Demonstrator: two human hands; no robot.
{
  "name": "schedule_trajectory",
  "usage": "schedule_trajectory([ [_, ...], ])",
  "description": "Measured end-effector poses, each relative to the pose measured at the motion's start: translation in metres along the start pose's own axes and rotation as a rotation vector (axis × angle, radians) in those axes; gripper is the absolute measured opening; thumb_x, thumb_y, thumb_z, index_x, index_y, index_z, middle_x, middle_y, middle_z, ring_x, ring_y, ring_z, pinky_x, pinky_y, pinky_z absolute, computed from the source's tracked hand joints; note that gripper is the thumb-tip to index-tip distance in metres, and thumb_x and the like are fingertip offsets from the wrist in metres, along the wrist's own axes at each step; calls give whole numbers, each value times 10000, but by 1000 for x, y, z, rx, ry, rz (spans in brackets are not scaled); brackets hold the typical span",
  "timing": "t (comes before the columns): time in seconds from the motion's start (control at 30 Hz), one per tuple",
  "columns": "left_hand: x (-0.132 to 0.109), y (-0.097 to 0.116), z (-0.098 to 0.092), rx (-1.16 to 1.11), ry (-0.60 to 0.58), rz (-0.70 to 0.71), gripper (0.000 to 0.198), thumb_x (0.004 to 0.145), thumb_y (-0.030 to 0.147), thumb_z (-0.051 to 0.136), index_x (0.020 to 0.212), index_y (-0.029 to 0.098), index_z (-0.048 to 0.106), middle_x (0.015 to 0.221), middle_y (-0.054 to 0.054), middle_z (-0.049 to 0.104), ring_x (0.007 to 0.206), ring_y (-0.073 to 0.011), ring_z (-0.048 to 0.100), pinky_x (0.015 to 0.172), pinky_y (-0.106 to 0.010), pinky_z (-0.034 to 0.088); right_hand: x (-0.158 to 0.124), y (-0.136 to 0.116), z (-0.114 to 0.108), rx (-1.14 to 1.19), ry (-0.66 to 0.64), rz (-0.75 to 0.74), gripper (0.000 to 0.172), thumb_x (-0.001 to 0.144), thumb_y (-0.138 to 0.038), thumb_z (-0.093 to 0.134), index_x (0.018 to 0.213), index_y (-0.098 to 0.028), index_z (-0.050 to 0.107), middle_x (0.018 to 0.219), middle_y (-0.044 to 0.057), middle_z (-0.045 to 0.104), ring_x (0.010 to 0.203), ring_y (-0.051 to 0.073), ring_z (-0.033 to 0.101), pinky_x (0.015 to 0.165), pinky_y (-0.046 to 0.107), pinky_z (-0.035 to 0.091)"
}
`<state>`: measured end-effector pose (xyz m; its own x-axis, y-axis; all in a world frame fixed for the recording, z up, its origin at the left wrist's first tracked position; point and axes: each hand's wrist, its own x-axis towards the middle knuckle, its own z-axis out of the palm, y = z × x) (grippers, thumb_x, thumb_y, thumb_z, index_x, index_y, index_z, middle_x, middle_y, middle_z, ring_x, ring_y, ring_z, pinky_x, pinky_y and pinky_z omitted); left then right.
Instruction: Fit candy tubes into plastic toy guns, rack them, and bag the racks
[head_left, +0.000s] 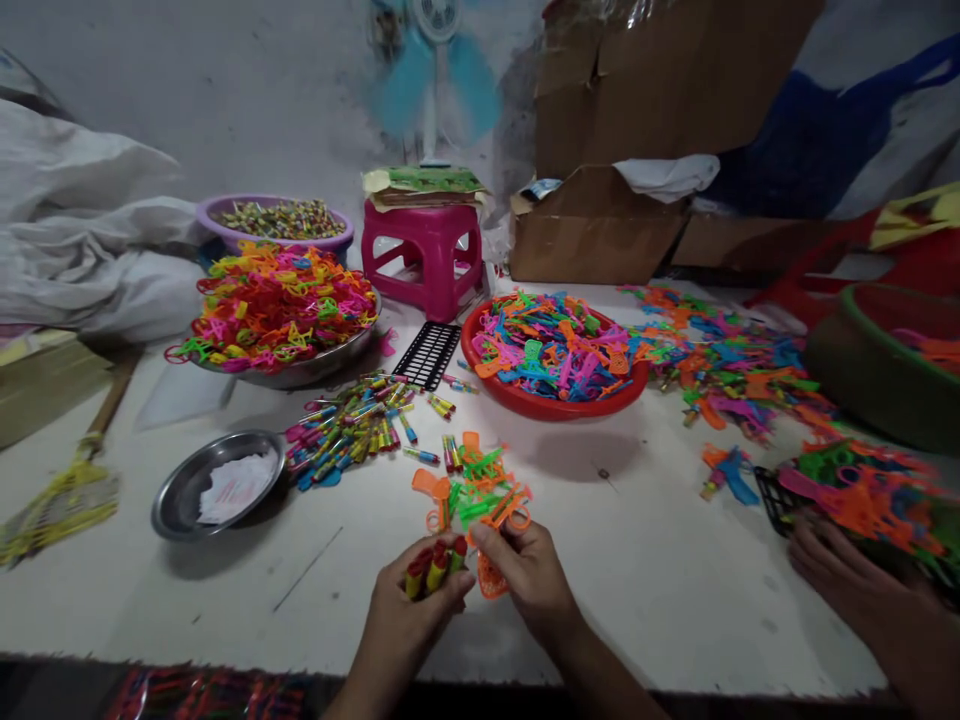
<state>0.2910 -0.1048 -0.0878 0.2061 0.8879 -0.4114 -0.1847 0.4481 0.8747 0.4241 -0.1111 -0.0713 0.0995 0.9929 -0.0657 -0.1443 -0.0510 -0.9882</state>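
Observation:
My left hand [412, 600] is closed around several small printed tubes [436, 568] with red ends, held upright. Just beside it, my right hand [534, 575] pinches an orange plastic toy piece [493, 574] with a ring and a latticed flat end. The two hands nearly meet above the white table. Beyond them lies a small heap of green and orange plastic pieces [480, 480], with a couple of loose tubes [451, 453] at its back. Farther left is a larger pile of tubes [352, 430].
A steel bowl [166, 505] holds white paper. Behind stand a heaped metal basin [300, 372], a red basin [555, 408] of plastic pieces and a pink stool [431, 250] under a fan [436, 75]. Another person's hand [840, 570] touches a filled black tray [772, 497] at right.

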Motion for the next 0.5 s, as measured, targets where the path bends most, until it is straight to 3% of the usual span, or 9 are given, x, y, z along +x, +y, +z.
schedule_trajectory([
  [0.2, 3, -4, -10, 35, -112, 34, 344, 569, 335, 739, 825, 134, 630, 519, 46, 521, 414, -78, 465, 426, -204, 393, 3, 6, -3, 86, -127, 19, 292, 733, -433, 583, 767, -145, 623, 724, 33, 602, 706, 163, 551, 696, 278, 440],
  [0.37, -2, 1, -8, 173, -137, 71, 285, 594, 338, 718, 785, 140, 643, 561, 23, 528, 468, -86, 463, 443, -198, 401, -1, 3, 1, -107, -58, -16, 281, 728, -411, 585, 639, -144, 580, 589, -2, 532, 565, 116, 482, 581, 230, 420],
  [0.5, -8, -2, -2, 315, -179, 83, 240, 626, 351, 685, 727, 135, 653, 558, 14, 534, 482, -88, 457, 459, -192, 391, -7, 9, 4, -320, 34, -46, 368, 749, -388, 547, 470, -165, 457, 425, -45, 386, 428, 79, 367, 425, 193, 319],
])
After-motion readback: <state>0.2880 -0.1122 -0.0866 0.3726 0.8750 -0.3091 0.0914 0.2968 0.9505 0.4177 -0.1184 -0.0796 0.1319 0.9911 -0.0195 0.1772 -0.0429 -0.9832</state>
